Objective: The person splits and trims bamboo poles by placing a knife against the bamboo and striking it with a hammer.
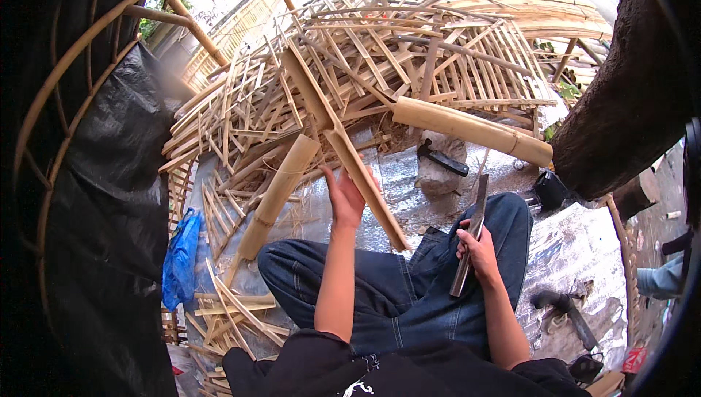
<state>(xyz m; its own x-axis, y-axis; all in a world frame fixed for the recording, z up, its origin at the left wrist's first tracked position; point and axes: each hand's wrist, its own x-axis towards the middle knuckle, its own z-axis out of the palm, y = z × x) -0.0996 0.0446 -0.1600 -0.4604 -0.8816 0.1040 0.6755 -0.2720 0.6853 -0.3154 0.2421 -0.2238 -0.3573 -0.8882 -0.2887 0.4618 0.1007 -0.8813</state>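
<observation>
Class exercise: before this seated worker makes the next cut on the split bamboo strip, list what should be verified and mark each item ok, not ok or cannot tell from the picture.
1. Left hand has hold of the bamboo strip: ok, fingers wrapped at its lower part.
2. Right hand grips the knife: ok, held by its lower end, blade pointing up.
3. Blade apart from the strip: ok, a clear gap shows.
4. Blade clear of the jeans: not ok, it lies over the right knee.
5. Blade sharpness: cannot tell.
6. Strip free of the bamboo pile: cannot tell, its top overlaps it.
</observation>
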